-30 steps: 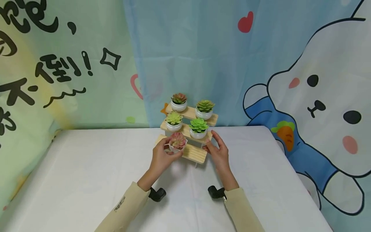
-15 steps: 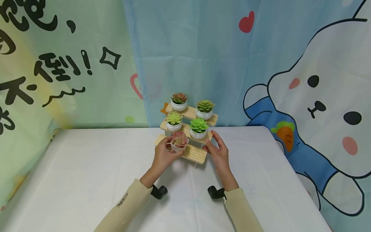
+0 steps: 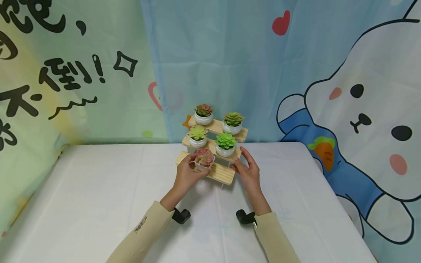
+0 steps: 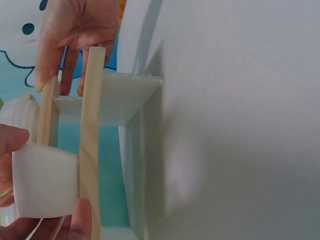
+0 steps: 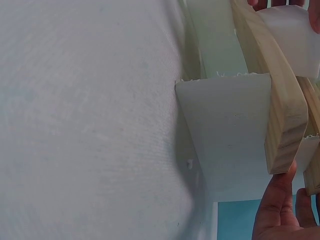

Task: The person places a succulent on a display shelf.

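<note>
My left hand (image 3: 187, 176) grips a potted pink succulent (image 3: 204, 157) in a white angular pot. In the left wrist view the pot (image 4: 45, 182) is between thumb and fingers, its base right at the lowest plank (image 4: 90, 140). Tiered like steps, the wooden plant stand (image 3: 222, 174) has white side supports. My right hand (image 3: 247, 173) holds the right end of its middle shelf, thumb on top and fingers below. In the right wrist view, this hand (image 5: 282, 215) shows beside the planks' ends, with the white pot (image 5: 292, 40) at the far end.
On the middle shelf stand a yellow-green succulent (image 3: 198, 135) and a bright green one (image 3: 226, 143). Up top are a reddish succulent (image 3: 203, 112) and a green one (image 3: 233, 121). A white cloth (image 3: 98, 204) covers the table; a printed curtain (image 3: 223, 54) hangs behind.
My left hand has shifted the pink succulent slightly right and up along the lowest shelf. My right hand keeps its hold on the stand.
</note>
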Available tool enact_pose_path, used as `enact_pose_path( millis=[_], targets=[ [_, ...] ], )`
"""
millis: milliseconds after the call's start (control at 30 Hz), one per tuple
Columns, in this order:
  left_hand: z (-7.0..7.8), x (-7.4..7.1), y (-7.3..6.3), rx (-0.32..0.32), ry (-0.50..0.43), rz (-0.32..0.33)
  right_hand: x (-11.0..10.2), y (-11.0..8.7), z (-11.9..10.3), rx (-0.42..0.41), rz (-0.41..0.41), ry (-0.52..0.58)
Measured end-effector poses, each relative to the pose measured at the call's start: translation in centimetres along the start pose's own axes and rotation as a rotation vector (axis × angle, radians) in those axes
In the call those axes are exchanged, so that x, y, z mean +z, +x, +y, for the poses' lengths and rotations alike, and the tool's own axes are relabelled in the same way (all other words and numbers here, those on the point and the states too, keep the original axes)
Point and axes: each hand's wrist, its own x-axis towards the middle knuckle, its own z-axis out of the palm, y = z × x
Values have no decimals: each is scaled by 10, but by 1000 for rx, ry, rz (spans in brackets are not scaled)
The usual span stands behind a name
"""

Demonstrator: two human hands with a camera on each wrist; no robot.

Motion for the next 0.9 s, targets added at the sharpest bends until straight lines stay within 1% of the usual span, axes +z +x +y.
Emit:
enact_pose_path(
  millis=[133,300,467,600,700,767,800,867,900],
  targets=[
    [-1,1,-1,2,2,8,0,-1,-1,1,-6,1],
    [-2,3,-1,9,-23,4,-2,0,-1,-3,-10,14],
    [-3,4,5,-13,-52,-27,-4,2,1,-12,-9,26],
    [-3,1,5,-72,-59,-64,-6,5,1,-15,-21,7],
    [-3,-5,2,-107,-66,-62,-11,5,3,-11,-36,-18],
    [-4,-12,1,-92,-67,-43,-15,5,3,-6,-34,-35],
    [-5,-16,1,-73,-57,-25,-17,5,4,-6,-29,-54],
    [-7,-26,4,-13,-16,7,-23,5,4,-20,-1,-105],
    [-7,-32,6,20,20,23,-27,6,4,-33,20,-136]
  ],
)
